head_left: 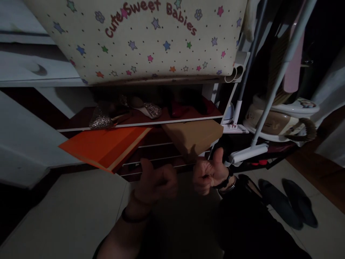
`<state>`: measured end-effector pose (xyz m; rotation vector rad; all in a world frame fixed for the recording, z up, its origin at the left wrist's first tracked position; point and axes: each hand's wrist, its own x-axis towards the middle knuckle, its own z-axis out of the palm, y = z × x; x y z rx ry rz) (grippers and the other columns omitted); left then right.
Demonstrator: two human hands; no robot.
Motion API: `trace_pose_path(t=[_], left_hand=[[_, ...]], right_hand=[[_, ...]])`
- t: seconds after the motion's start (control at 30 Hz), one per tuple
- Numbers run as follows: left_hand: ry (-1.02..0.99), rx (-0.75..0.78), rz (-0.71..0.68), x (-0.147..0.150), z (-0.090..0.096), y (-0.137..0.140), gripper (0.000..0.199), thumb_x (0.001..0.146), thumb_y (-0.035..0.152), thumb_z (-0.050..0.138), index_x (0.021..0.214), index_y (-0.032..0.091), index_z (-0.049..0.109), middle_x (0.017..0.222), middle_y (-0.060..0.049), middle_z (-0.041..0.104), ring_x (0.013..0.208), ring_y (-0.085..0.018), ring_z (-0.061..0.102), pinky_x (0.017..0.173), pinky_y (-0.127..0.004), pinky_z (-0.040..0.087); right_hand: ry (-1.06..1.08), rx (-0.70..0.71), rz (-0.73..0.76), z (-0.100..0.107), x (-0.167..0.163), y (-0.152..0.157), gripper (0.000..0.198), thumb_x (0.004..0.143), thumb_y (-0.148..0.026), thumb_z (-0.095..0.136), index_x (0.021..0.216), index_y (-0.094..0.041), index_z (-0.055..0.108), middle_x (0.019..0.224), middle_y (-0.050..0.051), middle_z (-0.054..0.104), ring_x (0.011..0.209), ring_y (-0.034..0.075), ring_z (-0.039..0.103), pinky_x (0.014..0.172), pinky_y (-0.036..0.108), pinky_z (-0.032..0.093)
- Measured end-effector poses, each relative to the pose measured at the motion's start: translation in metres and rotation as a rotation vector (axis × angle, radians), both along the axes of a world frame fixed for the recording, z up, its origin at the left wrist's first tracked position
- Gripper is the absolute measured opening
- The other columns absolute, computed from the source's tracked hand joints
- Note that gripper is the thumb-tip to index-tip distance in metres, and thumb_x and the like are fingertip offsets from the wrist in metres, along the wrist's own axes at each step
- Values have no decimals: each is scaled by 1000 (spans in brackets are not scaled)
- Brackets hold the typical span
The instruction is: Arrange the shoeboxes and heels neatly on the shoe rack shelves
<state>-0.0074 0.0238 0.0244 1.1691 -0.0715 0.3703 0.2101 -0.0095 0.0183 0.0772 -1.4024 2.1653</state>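
My left hand (157,181) hovers in front of the shoe rack, its fingers curled in and its thumb up; nothing shows in it. Facing it, my right hand (208,174) is also closed with the thumb raised, and no object is visible in its fingers. The two hands are apart. Behind my left hand, an orange box (107,145) juts out from a lower shelf of the rack. A brown cardboard box (195,138) sticks out just behind my right hand. Glittery shoes (152,109) and red shoes (176,109) sit on the shelf (151,121) above them.
A cream storage box (161,32) with stars and lettering rests on top of the rack. To the right stand a white-handled mop (249,153), another pole with a flat white head (233,127) and a potty-like seat (272,122). Dark slippers (281,203) lie on the tiled floor.
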Motion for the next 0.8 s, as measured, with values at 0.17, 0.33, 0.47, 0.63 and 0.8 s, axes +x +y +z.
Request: trace_pose_path(t=[0.17, 0.33, 0.47, 0.63, 0.8], left_hand=[[-3, -2, -19, 1, -2, -1, 86, 67, 105, 14, 48, 23, 31, 37, 3, 24, 32, -8, 20, 38, -26, 14], [14, 2, -47, 2, 0, 0, 87, 66, 106, 15, 48, 23, 32, 36, 2, 25, 32, -8, 20, 38, -27, 15], [22, 17, -39, 4, -1, 0, 86, 65, 106, 11, 47, 24, 31, 36, 2, 24, 31, -9, 20, 38, -28, 14], [-3, 35, -23, 6, -4, -3, 87, 66, 105, 5, 47, 24, 30, 36, 1, 22, 31, -9, 20, 37, -28, 13], [4, 25, -19, 7, -3, -4, 88, 64, 106, 4, 47, 24, 28, 36, 2, 21, 31, -8, 18, 38, -28, 11]], right_hand=[[20, 11, 35, -1, -1, 0, 88, 60, -109, 9, 59, -25, 38, 47, -10, 27, 40, 7, 23, 37, 23, 20], [-21, -25, 47, -2, 1, 0, 89, 58, -111, 13, 58, -25, 39, 47, -10, 27, 42, 7, 22, 39, 23, 20], [7, -37, 67, -3, 1, 1, 89, 60, -110, 16, 59, -24, 40, 48, -10, 27, 42, 6, 21, 38, 23, 19], [34, -29, 72, -8, 0, 0, 90, 58, -110, 9, 59, -25, 38, 48, -10, 25, 41, 6, 22, 37, 23, 20], [-18, -43, 43, -9, 3, -1, 92, 55, -111, 7, 57, -25, 39, 48, -9, 28, 42, 6, 23, 37, 24, 20]])
